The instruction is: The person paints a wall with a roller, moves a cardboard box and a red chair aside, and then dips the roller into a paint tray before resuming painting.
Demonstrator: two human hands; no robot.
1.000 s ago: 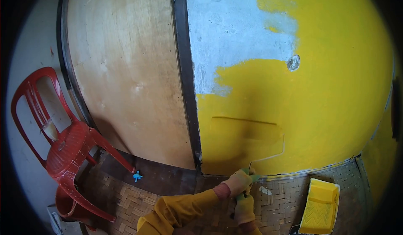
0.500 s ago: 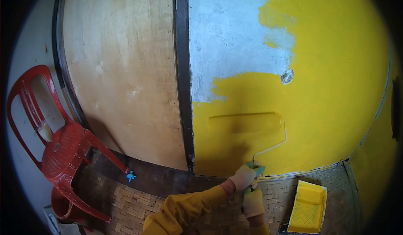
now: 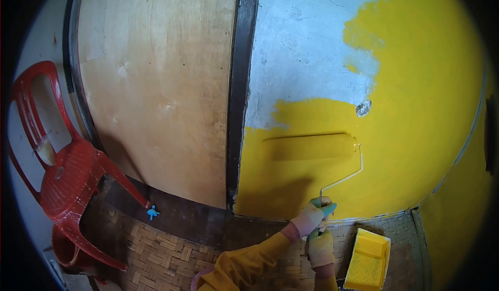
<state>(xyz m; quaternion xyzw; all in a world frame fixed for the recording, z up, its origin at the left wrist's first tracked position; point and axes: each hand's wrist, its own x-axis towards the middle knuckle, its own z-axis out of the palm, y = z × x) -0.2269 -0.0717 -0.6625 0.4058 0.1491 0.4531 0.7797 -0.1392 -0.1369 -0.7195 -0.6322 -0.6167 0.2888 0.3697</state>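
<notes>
Both my hands wear pale gloves with green fingertips. My left hand (image 3: 311,217) is wrapped round the upper part of the handle of a paint roller. Just below it my right hand (image 3: 321,247) grips the same handle. The roller's wire frame (image 3: 343,179) rises to the right, and its long yellow-coated sleeve (image 3: 314,148) lies level against the yellow lower part of the wall (image 3: 416,98). Above is an unpainted pale blue area (image 3: 306,46), with a rough hole (image 3: 363,108) at its lower right corner.
On the woven mat (image 3: 156,247) at the right stands a yellow paint tray (image 3: 368,260). A red plastic chair (image 3: 70,179) is at the left, over a reddish bucket (image 3: 65,247). A small blue object (image 3: 152,212) lies by its leg. A dark post (image 3: 241,83) borders the wooden panel (image 3: 161,83).
The view has shifted and tilted a little. Both hands still hold the roller, which remains low on the yellow wall area.
</notes>
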